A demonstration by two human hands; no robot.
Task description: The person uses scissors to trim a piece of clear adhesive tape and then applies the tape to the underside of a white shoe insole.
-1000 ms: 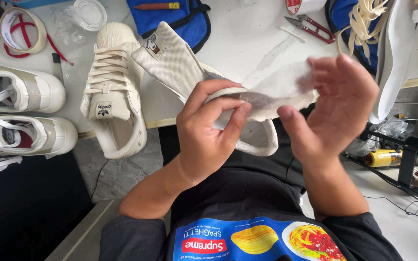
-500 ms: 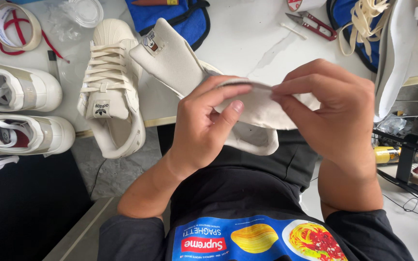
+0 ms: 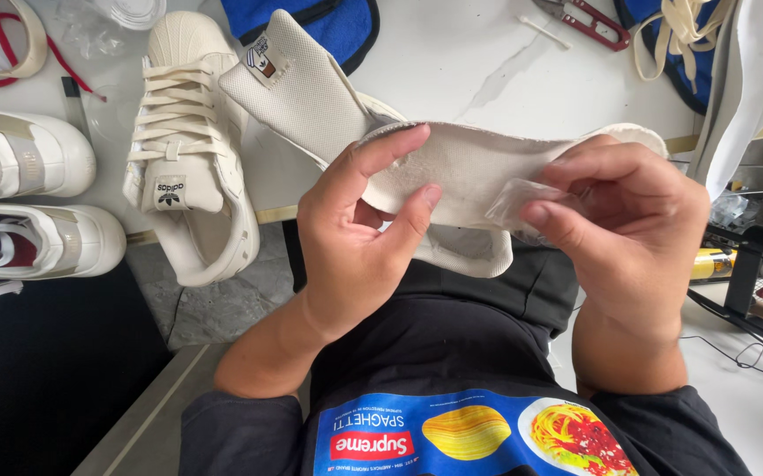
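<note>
Broadly, the white marble-patterned worktop (image 3: 452, 62) carries the spread: a cream leather lace-up sneaker (image 3: 189, 167) lies just left of the hands, two white sneakers (image 3: 24, 198) sit at the far left edge, and a small pair of red-handled thread snips (image 3: 588, 19) rests well beyond. Held above the person's lap, near the worktop's edge, is a cream perforated shoe tongue with a fabric underside (image 3: 381, 145), its labelled end pointing up and away. The left hand (image 3: 359, 234) grips it from below, thumb and forefinger pressed on the fabric face, the other fingers curled behind. The right hand (image 3: 632, 225) pinches a small clear film-like scrap (image 3: 522, 204) against the tongue's fabric, thumb and forefinger closed on it; what the scrap is cannot be told. The step in hand looks like peeling or pressing that film on the tongue's underside. Any further move would seem to need the left hand bracing the piece flat while the right works the film's edge with a fine pinch.
</note>
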